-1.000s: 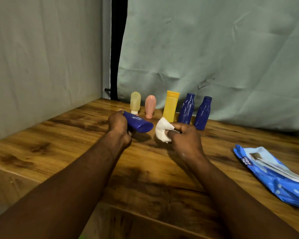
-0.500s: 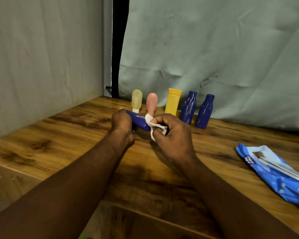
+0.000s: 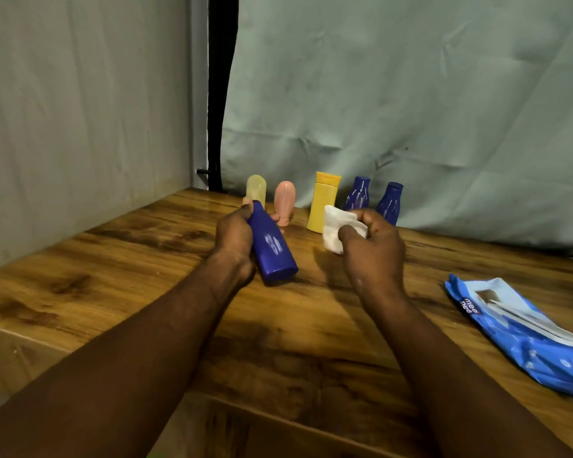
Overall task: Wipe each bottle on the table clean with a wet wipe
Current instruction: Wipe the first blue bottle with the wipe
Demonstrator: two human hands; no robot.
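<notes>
My left hand (image 3: pixel 234 239) grips a dark blue bottle (image 3: pixel 272 249) by its upper part, tilted with its flat base toward me and lifted just over the wooden table (image 3: pixel 129 259). My right hand (image 3: pixel 372 249) holds a crumpled white wet wipe (image 3: pixel 334 231) a short way to the right of that bottle, not touching it. Behind them a row stands upright near the curtain: a pale yellow bottle (image 3: pixel 256 190), a pink bottle (image 3: pixel 285 201), a yellow bottle (image 3: pixel 325 200) and two dark blue bottles (image 3: pixel 358 193) (image 3: pixel 391 201).
A blue wet-wipe pack (image 3: pixel 526 332) lies flat at the table's right side. A grey wall bounds the left, and a pale green curtain hangs behind the bottle row. The table's front edge runs across the lower part of the view.
The wipe has come off the blue bottle and my right hand has moved right. My left hand has swung the bottle so its base points toward me.
</notes>
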